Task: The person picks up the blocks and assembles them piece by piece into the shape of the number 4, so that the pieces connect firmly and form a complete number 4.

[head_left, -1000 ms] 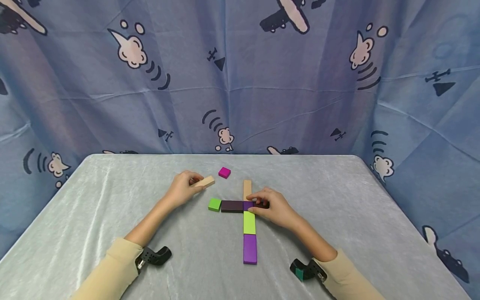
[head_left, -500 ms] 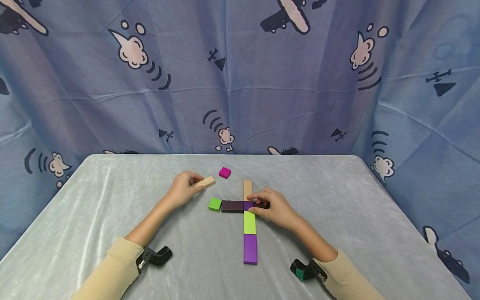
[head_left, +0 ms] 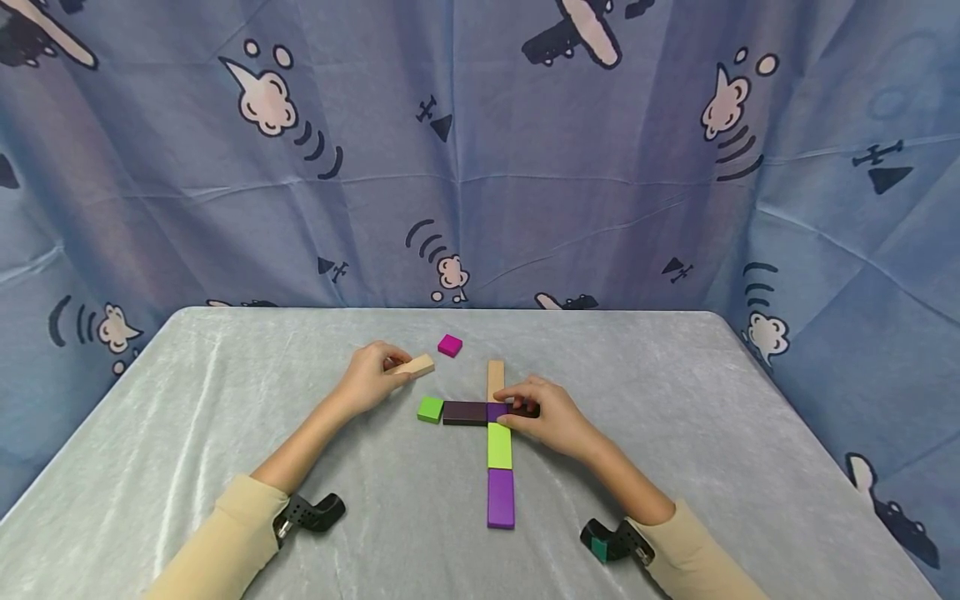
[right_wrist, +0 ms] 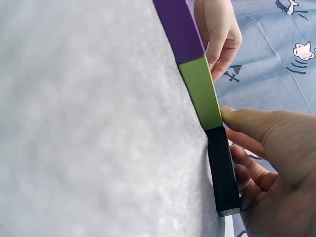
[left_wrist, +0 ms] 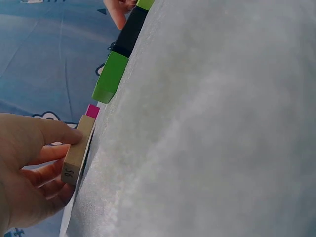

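Observation:
My left hand pinches a plain wooden block between thumb and fingers; its end bears a printed number in the left wrist view. The right hand curls over a dark brown block, its thumb and index fingertip at the small purple block in the middle of a cross of blocks. That cross has a wooden block at the far end, another dark brown block to the left, and a lime block and a long purple block toward me. My right fingers partly hide the right arm.
A green block lies at the left end of the cross. Farther back is a magenta block. A grey-white cloth covers the table, and a blue patterned curtain hangs behind it.
My left hand and the wooden block have shifted very slightly right and toward me. The right hand and the cross of blocks stay in place.

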Demonstrator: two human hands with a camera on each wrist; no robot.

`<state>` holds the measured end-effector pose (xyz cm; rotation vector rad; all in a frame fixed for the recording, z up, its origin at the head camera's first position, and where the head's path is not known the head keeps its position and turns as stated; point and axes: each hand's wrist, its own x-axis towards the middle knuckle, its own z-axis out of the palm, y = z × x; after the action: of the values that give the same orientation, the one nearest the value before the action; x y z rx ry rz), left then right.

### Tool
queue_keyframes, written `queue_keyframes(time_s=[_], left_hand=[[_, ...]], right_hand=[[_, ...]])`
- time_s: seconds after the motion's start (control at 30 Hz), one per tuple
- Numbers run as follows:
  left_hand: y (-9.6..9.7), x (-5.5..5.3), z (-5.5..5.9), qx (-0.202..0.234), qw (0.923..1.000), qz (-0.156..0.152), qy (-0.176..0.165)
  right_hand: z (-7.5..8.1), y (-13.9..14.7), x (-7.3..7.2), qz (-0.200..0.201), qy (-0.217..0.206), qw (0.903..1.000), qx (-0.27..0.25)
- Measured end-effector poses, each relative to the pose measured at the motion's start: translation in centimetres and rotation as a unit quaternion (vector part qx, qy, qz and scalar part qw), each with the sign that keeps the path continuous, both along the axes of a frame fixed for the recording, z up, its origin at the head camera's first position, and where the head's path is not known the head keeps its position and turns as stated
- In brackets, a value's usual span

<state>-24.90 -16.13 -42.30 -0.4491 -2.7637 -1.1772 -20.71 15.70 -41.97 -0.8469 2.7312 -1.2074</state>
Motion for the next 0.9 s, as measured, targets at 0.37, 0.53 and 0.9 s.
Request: queue_keyframes(time_s=[0.37,0.53,0.9], left_hand=[[0.8,0.1,0.4,-0.001,0.9999,-0.013,-0.011],[1.1,0.1,0.5,-0.014,0.9998,-0.015,-0.007],[2.4,-0.3,1.1,-0.023,0.9991,-0.033,-0.012]], right_hand=[[0.0,0.0,0.0,0.000,0.002,1.0000,0.001],[0.0,0.0,0.0,-0.001,0.000,1.0000,0.004],[0.0,-0.1,-0.1,-0.002,0.003,1.0000,0.005]])
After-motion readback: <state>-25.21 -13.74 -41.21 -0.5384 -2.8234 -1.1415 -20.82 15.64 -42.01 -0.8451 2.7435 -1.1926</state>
